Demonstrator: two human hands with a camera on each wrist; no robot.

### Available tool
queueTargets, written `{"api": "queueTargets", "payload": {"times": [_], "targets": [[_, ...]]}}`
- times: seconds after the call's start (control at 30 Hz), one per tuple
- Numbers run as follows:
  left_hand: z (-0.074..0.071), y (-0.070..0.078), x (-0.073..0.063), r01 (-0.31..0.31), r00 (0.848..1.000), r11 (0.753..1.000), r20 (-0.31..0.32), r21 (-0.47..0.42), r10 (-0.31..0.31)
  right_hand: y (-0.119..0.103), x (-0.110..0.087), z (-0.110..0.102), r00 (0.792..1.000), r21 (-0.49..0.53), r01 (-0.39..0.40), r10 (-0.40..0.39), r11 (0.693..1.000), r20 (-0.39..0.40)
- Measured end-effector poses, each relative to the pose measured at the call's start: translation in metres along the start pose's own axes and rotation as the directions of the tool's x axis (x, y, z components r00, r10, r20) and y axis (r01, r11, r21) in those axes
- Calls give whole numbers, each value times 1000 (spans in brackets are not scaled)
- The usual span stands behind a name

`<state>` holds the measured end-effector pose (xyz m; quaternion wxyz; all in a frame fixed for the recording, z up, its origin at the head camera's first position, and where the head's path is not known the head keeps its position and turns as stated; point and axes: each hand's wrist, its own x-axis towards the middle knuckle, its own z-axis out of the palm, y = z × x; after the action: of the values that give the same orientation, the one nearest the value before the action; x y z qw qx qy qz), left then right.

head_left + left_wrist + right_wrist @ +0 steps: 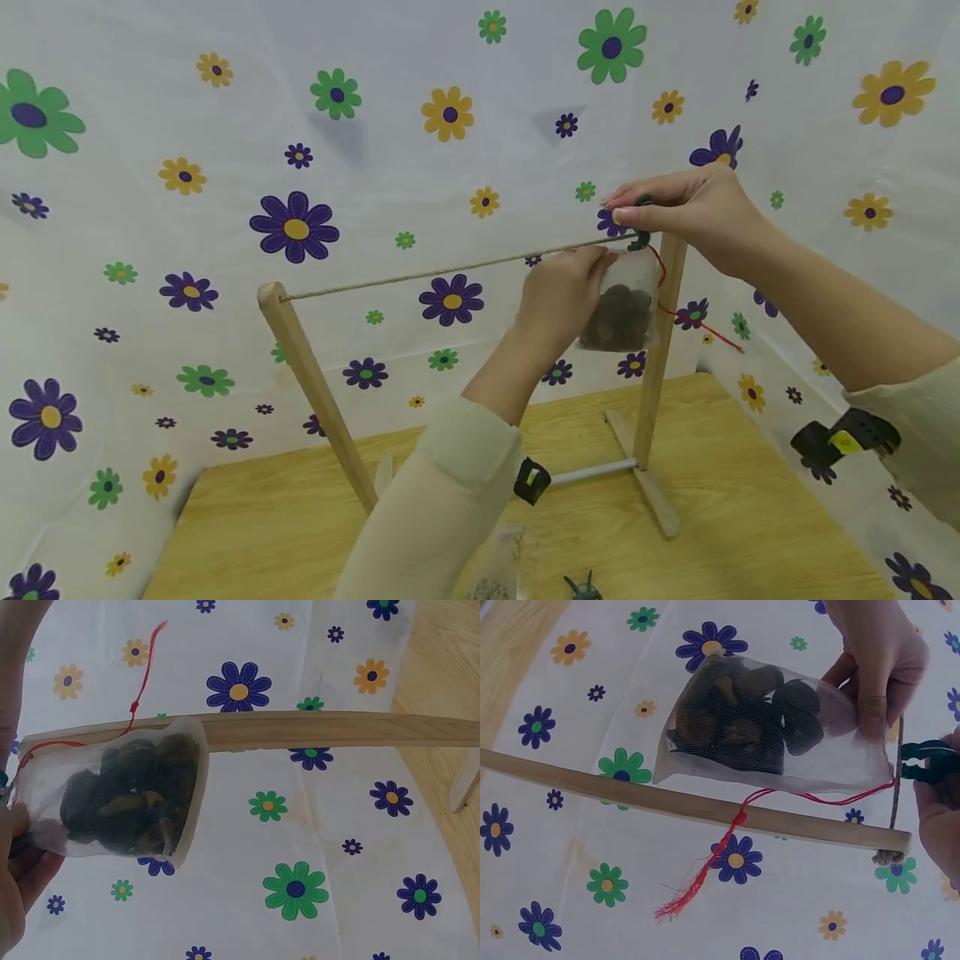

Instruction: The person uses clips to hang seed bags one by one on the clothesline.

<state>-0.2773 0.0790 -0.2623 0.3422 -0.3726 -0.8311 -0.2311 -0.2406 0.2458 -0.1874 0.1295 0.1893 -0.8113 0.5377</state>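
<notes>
A sheer mesh drawstring bag (pixel 618 312) of dark, stone-like pieces hangs by the twine (pixel 420 279), close to its right end. My left hand (pixel 558 292) pinches the bag's upper edge between thumb and fingers, as the right wrist view also shows. Above it, my right hand (pixel 705 212) pinches a dark green clip (pixel 930 759), whose jaws point at the twine and the bag's top. Whether the clip bites the cloth I cannot tell. From the bag's mouth trails a red drawstring (pixel 739 817), knotted and frayed at its end.
A wooden frame carries the twine between its left post (pixel 311 383) and right post (pixel 660 358), with a white crossbar (pixel 596 472) low down. On the wooden table (pixel 750 467), a clear bag of small bits (pixel 495 575) and another green clip (pixel 583 590) lie near the front. Flowered cloth (pixel 390 183) stands behind.
</notes>
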Motion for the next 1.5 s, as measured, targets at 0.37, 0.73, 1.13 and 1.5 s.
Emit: {"api": "queueTargets", "payload": {"times": [0.37, 0.73, 1.13, 1.5], "targets": [[12, 2, 2, -39, 982, 999, -184, 26, 43, 2, 3, -1, 994, -89, -83, 88, 993, 58], [11, -1, -2, -35, 983, 999, -181, -31, 28, -3, 12, -2, 956, -210, -209, 245, 955, 162], [14, 3, -9, -27, 994, 996, -109, -86, 18, -16, -10, -8, 970, -277, -211, 235, 937, 58], [15, -1, -27, -76, 994, 992, -90, -105, 66, -14, -47, -20, 958, -292, -281, 249, 914, -143]]}}
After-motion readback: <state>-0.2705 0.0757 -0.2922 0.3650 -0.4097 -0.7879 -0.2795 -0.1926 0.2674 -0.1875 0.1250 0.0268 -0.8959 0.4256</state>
